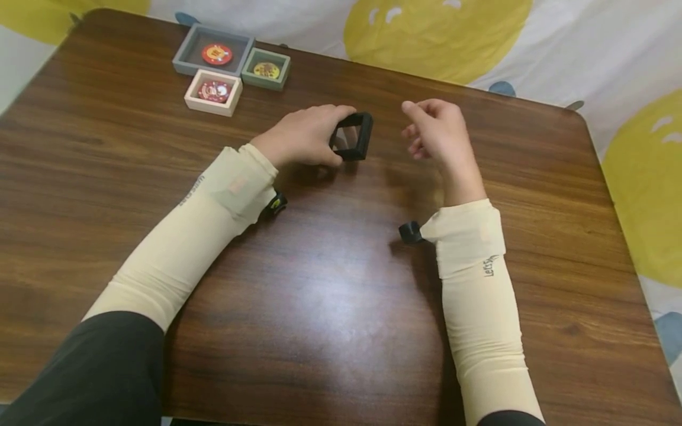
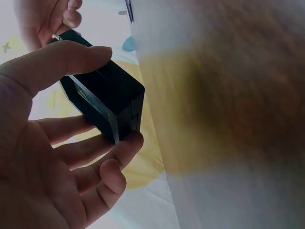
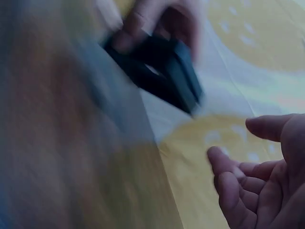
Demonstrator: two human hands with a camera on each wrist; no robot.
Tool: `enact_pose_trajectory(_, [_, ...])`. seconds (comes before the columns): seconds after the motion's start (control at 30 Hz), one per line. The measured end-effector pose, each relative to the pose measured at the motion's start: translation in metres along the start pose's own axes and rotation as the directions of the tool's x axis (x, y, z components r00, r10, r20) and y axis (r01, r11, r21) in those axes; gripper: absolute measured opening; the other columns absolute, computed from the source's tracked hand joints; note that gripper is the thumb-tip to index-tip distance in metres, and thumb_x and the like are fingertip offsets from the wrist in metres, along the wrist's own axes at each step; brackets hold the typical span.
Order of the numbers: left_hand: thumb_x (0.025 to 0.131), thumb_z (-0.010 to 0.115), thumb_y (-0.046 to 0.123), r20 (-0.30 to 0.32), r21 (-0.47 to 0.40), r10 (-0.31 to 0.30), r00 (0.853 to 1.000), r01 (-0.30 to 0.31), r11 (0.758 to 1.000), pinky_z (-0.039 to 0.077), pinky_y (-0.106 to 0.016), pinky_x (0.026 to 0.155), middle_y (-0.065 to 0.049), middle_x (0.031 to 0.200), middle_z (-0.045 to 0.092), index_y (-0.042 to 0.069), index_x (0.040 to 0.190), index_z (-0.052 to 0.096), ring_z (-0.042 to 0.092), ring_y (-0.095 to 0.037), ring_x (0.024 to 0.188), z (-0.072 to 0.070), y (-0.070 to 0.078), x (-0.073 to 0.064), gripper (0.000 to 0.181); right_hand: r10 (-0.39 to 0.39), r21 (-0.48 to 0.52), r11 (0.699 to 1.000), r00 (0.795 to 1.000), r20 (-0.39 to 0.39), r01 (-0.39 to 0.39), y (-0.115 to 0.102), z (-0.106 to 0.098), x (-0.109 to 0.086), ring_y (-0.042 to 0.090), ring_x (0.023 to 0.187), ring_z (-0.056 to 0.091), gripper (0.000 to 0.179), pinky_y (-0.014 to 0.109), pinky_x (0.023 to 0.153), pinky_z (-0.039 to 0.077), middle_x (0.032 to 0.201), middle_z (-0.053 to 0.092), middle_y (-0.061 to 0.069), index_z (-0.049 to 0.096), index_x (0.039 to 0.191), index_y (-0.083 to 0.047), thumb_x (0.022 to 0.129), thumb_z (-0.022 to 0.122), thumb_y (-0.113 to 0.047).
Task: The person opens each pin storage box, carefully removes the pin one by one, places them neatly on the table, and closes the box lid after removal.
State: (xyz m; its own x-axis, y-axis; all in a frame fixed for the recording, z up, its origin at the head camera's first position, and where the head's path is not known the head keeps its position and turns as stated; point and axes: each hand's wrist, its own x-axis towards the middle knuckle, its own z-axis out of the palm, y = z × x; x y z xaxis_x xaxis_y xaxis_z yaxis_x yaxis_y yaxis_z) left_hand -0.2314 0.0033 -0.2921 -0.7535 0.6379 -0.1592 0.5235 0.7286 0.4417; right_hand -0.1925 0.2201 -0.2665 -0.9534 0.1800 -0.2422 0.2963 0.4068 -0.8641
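Observation:
My left hand [image 1: 305, 135] grips a small black display frame [image 1: 364, 137] with a clear pane, held up above the table. In the left wrist view the thumb lies across the frame's upper side [image 2: 116, 86] and the fingers support it from below. To the right of the frame, and apart from it, my right hand [image 1: 446, 131] hangs in the air with its fingers loosely bent and nothing in them. The right wrist view has the frame [image 3: 183, 78] blurred, beyond the right hand's fingertips.
At the table's back left stand a grey-blue frame [image 1: 185, 52] with a red disc, a green frame [image 1: 264, 83] with a yellow disc, and a cream frame [image 1: 210, 107] with a dark red piece. A patterned cloth [image 1: 314, 23] hangs behind the brown table [image 1: 330, 331].

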Motion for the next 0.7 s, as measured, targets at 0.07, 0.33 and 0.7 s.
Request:
enact_pose_trajectory(0.07, [0.078, 0.070, 0.026, -0.005, -0.002, -0.001, 1.000, 0.001, 1.000, 0.042, -0.048, 0.101, -0.010, 0.140, 0.049, 0.013, 0.150, 0.025, 0.050, -0.025, 0.120, 0.000, 0.000, 0.000, 0.086, -0.007, -0.073, 0.997, 0.999, 0.049, 0.010, -0.004, 0.012, -0.003, 0.009, 0.045, 0.055, 0.050, 0.023, 0.046, 0.049, 0.074, 0.064, 0.001, 0.056, 0.123, -0.005, 0.092, 0.055, -0.045])
enact_pose_trajectory(0.33, [0.079, 0.069, 0.024, -0.009, -0.007, 0.014, 1.000, -0.014, 1.000, 0.043, -0.047, 0.097, -0.010, 0.138, 0.049, 0.012, 0.149, 0.026, 0.050, -0.025, 0.116, -0.002, 0.001, 0.000, 0.084, -0.037, -0.154, 0.986, 0.992, 0.120, 0.056, -0.008, 0.029, -0.008, 0.011, 0.049, 0.057, 0.049, 0.027, 0.051, 0.052, 0.080, 0.064, 0.002, 0.054, 0.123, -0.006, 0.092, 0.056, -0.044])
enact_pose_trajectory(0.7, [0.078, 0.072, 0.025, -0.009, -0.014, 0.025, 1.000, -0.025, 1.000, 0.045, -0.048, 0.095, -0.010, 0.136, 0.050, 0.012, 0.149, 0.028, 0.051, -0.025, 0.113, -0.002, 0.002, -0.001, 0.084, -0.076, -0.167, 0.980, 0.982, 0.170, 0.104, -0.010, 0.035, -0.010, 0.009, 0.048, 0.054, 0.043, 0.024, 0.052, 0.050, 0.081, 0.062, 0.004, 0.049, 0.128, -0.007, 0.092, 0.060, -0.027])
